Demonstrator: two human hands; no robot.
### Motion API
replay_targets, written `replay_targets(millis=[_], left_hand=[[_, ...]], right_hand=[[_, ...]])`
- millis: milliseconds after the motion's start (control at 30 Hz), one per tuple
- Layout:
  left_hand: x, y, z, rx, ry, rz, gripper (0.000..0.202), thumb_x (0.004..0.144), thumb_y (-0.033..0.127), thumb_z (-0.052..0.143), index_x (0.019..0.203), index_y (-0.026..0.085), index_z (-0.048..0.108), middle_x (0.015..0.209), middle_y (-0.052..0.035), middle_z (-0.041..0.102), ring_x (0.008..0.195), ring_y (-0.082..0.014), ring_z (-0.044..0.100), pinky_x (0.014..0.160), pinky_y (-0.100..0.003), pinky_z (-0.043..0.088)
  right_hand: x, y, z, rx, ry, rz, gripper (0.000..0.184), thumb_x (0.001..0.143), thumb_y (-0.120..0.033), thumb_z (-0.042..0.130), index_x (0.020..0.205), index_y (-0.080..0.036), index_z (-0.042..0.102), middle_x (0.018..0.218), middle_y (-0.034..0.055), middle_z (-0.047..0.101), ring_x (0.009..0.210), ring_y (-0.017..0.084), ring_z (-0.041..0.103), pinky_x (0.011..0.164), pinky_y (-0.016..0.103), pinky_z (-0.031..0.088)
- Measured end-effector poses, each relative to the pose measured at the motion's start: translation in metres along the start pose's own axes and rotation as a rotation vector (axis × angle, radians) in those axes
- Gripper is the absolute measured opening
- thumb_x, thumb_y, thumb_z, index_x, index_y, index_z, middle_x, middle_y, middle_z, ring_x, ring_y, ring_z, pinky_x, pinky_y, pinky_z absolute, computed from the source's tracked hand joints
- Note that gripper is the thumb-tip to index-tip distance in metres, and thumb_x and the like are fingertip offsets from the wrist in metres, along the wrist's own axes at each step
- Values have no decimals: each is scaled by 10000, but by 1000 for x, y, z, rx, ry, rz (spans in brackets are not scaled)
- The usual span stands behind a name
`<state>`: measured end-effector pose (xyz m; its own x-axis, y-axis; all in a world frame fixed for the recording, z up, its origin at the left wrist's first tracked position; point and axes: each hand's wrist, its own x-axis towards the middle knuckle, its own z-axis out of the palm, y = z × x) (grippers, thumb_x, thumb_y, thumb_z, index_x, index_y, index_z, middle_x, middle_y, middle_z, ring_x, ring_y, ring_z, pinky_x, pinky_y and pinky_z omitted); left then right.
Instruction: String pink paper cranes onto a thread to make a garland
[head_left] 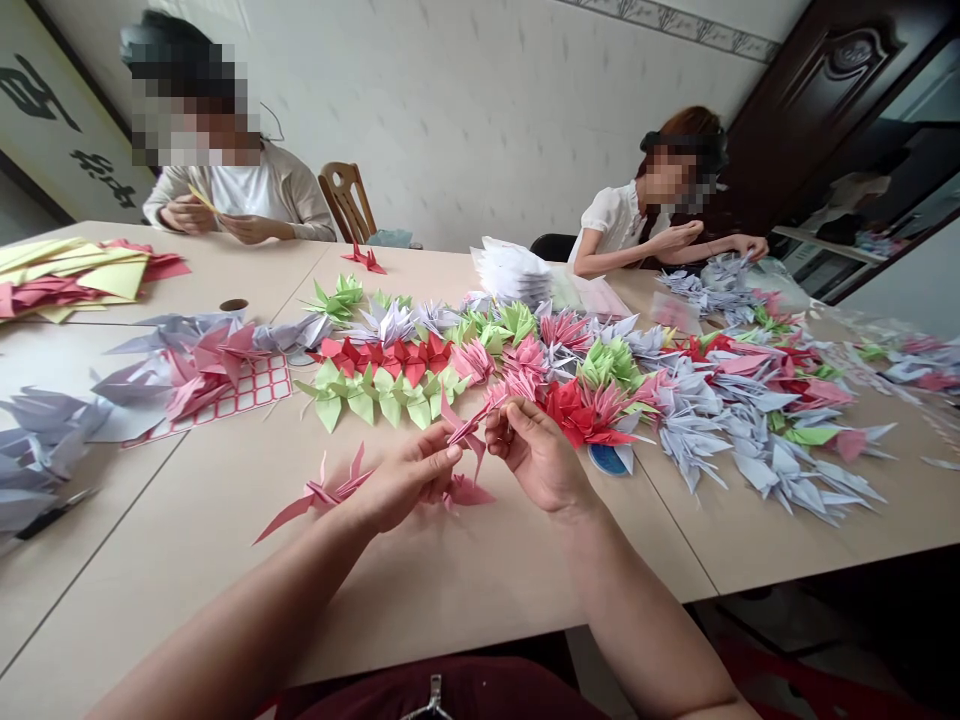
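Above the near side of the table, my left hand point(409, 475) grips a pink folded paper crane point(466, 432) between thumb and fingers. Close against the crane's right side, my right hand point(536, 455) is closed in a pinch; what its fingertips hold is too small to make out. Two more pink cranes lie near my left hand: one point(319, 495) to its left with wings spread, another point(465, 490) partly hidden beneath it. Just beyond my hands are a row of light green cranes point(382, 395) and a row of red cranes point(386, 358).
Many white, pink, red and green cranes point(780, 460) cover the table to the right. White cranes point(45, 440) lie left, beyond them stacked yellow and red paper point(105, 275). Across the table sit two people, one holding yellow paper point(202, 198), one handling white cranes point(697, 292).
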<state>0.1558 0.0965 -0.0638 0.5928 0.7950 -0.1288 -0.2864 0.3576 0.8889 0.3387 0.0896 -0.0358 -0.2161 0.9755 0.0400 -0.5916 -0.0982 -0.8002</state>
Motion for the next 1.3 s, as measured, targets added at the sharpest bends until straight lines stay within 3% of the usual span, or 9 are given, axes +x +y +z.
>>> replay_targets(millis=[200, 400, 600, 700, 800, 900, 1033, 1167, 1300], left_hand=[[-3, 9, 4, -48, 0, -26, 706, 697, 615, 688, 1223, 177, 514, 852, -76, 673, 652, -147, 606, 601, -273, 507], [-5, 10, 11, 122, 95, -9, 516, 696, 320, 795, 1129, 197, 543, 743, -10, 663, 591, -118, 602, 602, -266, 521], [-6, 9, 14, 263, 205, 63, 390, 736, 336, 748, 1051, 214, 554, 672, 31, 606, 542, -103, 557, 550, -236, 486], [-7, 8, 15, 319, 255, 72, 395, 723, 354, 751, 1046, 228, 563, 778, 23, 580, 574, -95, 541, 549, -228, 485], [-8, 7, 16, 447, 235, 118, 402, 750, 379, 720, 1095, 240, 566, 1017, -26, 566, 670, -111, 559, 610, -258, 520], [-11, 7, 18, 618, 151, 161, 474, 770, 374, 699, 1202, 274, 532, 1241, -73, 531, 812, -166, 604, 687, -289, 529], [-20, 23, 18, 839, 52, 221, 635, 767, 365, 704, 1350, 327, 454, 1342, -84, 517, 1153, -290, 527, 913, -392, 470], [-37, 51, 5, 1184, 208, 314, 566, 813, 429, 635, 1347, 317, 483, 1422, -68, 458, 1256, -338, 437, 1028, -464, 369], [-68, 58, -30, 1406, 362, 196, 578, 810, 547, 575, 1325, 300, 492, 1387, -76, 498, 1244, -342, 460, 1029, -476, 371]], right_hand=[[-2, 0, -2, -82, -99, 39, 173, 879, -319, 638, 790, -171, 633, 754, -3, 645, 669, 92, 611, 612, 196, 495], [-5, 3, 0, -104, -131, 30, 179, 870, -346, 644, 810, -178, 631, 796, -2, 645, 700, 104, 600, 681, 240, 515], [-9, -8, -2, -76, 44, -28, 194, 805, -334, 711, 741, -183, 606, 714, -18, 604, 657, 87, 552, 625, 198, 472], [-12, -18, -4, -22, 128, -75, 216, 745, -343, 756, 740, -199, 595, 692, -32, 562, 622, 84, 509, 565, 194, 439], [-17, -28, -7, -15, 156, -167, 203, 733, -343, 763, 753, -212, 610, 700, -27, 538, 705, 106, 522, 601, 203, 455], [-23, -37, -10, 18, 147, -194, 189, 744, -347, 757, 758, -225, 613, 712, -27, 518, 796, 129, 547, 762, 263, 496], [-30, -41, -19, -4, 154, -188, 188, 754, -365, 740, 760, -236, 604, 711, -37, 502, 700, 118, 515, 851, 347, 482], [-38, -35, -39, -214, 255, -206, 180, 781, -367, 713, 765, -222, 607, 700, -31, 511, 638, 106, 472, 791, 306, 459], [-49, -29, -60, -349, 310, -177, 194, 812, -380, 687, 767, -215, 595, 711, -19, 518, 655, 113, 463, 706, 261, 435]])
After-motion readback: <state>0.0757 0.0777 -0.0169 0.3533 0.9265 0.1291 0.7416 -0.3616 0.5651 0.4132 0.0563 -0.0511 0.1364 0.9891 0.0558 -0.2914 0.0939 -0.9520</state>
